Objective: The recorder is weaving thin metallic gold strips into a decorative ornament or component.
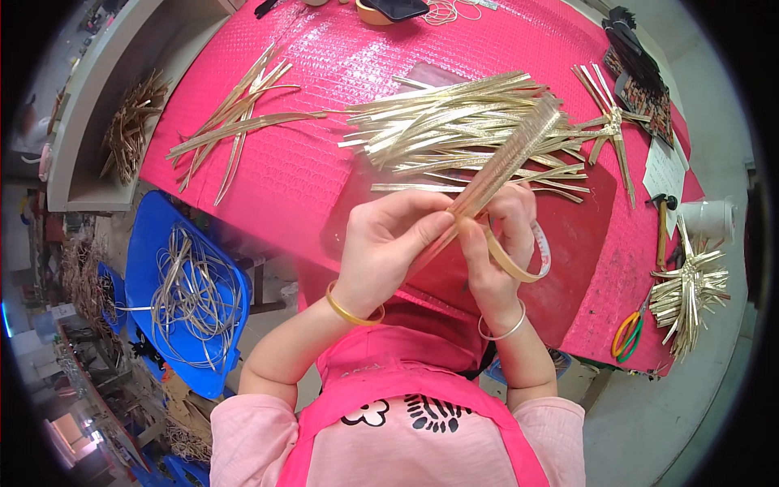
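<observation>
Both hands are raised over the near edge of the dark red mat (pixel 580 260). Between them stands a bundle of flat gold strips (pixel 511 158), tilted up to the right and blurred at its far end. My left hand (pixel 389 239) pinches its lower part between thumb and fingers. My right hand (pixel 497 243) is closed on the same spot from the other side. A tape roll (pixel 519 269) with a pale core hangs round my right fingers. Just beyond, a loose pile of gold strips (pixel 446 114) lies across the mat.
More strips (pixel 239 122) lie at the left on the pink table cover (pixel 316 65). Crossed strips (pixel 613 126), a hammer (pixel 662 231), scissors (pixel 628 334) and a woven gold piece (pixel 690 284) are at the right. Left of the table, a blue basin (pixel 146 243) holds tangled strips.
</observation>
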`<state>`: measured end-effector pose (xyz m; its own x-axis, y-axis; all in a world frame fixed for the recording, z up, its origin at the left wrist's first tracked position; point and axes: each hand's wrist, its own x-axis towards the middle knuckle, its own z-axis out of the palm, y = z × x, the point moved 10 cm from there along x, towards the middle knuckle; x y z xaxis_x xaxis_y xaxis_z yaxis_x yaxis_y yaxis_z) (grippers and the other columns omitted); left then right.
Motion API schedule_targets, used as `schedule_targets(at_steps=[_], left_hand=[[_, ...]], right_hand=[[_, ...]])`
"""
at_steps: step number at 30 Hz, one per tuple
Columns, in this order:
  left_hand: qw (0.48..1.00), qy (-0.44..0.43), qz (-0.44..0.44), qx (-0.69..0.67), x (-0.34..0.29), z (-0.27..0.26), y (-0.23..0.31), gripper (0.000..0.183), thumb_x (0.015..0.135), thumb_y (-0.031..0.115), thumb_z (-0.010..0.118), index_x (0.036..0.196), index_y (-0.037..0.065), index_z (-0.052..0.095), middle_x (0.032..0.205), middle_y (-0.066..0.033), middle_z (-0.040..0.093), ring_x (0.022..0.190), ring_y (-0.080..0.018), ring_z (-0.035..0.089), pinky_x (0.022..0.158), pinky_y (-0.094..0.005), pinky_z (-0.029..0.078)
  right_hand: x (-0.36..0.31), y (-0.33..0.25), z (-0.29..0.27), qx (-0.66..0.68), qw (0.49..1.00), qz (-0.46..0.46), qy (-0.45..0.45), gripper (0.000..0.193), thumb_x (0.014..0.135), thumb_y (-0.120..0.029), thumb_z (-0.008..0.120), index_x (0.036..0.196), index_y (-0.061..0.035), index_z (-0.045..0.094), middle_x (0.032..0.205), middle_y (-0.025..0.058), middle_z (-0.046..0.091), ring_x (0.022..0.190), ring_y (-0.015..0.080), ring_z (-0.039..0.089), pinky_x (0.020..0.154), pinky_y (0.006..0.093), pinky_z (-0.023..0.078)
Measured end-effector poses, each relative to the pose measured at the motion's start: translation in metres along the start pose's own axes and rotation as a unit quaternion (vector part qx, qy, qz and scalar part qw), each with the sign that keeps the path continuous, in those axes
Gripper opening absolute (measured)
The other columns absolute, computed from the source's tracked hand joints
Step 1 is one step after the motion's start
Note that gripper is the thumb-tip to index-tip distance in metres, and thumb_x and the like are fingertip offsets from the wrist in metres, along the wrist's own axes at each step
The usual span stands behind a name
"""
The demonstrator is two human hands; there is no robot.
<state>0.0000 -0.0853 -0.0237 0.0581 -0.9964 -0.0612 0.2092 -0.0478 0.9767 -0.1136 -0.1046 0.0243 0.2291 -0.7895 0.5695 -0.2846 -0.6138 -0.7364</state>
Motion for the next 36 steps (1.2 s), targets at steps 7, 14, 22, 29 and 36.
schedule_targets(at_steps=[7,14,22,29,36], left_hand=[[0.904,-0.091,-0.162,-0.386,0.004,0.029,-0.032,0.017,0.082,0.008,0.049,0.096,-0.003,0.05,0.078,-0.0063,0.056,0.063,-0.0126,0.054,0.055,-0.0214,0.045],[0.949,-0.096,-0.172,-0.245,0.003,0.02,-0.029,0.021,0.079,0.01,0.055,0.096,-0.001,0.05,0.077,-0.0067,0.055,0.065,-0.0109,0.053,0.059,-0.0207,0.044],[0.994,0.015,-0.061,-0.09,-0.001,0.002,-0.005,0.017,0.081,0.008,0.051,0.092,-0.005,0.056,0.074,-0.006,0.059,0.064,-0.0091,0.055,0.055,-0.0194,0.045],[0.997,0.041,-0.026,-0.053,-0.004,0.0,0.001,0.016,0.082,0.008,0.05,0.089,-0.005,0.056,0.068,-0.0053,0.056,0.053,-0.0082,0.053,0.045,-0.0183,0.041],[0.984,0.084,-0.081,0.132,-0.013,-0.051,0.044,0.014,0.079,0.012,0.053,0.081,-0.001,0.058,0.059,-0.0005,0.054,0.044,-0.0043,0.047,0.038,-0.0163,0.034]], right_hand=[[-0.013,0.015,-0.003,0.045,0.998,0.027,0.036,0.01,0.077,-0.016,0.051,0.076,-0.0069,0.056,0.075,0.0031,0.052,0.081,0.0205,0.046,0.092,0.0363,0.017],[-0.017,0.028,0.006,0.128,0.989,0.055,0.049,0.01,0.074,-0.009,0.054,0.083,-0.0074,0.05,0.083,0.0034,0.051,0.087,0.02,0.044,0.091,0.0381,0.019],[-0.007,0.006,0.003,0.023,0.999,-0.009,0.046,0.017,0.071,-0.015,0.058,0.082,-0.0082,0.047,0.079,0.0038,0.049,0.085,0.0209,0.043,0.088,0.0386,0.021],[-0.004,0.007,0.007,-0.029,0.999,0.024,-0.006,0.011,0.07,-0.015,0.057,0.077,-0.0091,0.051,0.075,0.0015,0.047,0.081,0.0201,0.041,0.088,0.0389,0.018],[0.001,0.015,0.007,-0.14,0.985,-0.059,-0.085,0.007,0.068,-0.008,0.057,0.073,-0.0087,0.053,0.077,0.0035,0.049,0.084,0.0215,0.046,0.093,0.0399,0.016]])
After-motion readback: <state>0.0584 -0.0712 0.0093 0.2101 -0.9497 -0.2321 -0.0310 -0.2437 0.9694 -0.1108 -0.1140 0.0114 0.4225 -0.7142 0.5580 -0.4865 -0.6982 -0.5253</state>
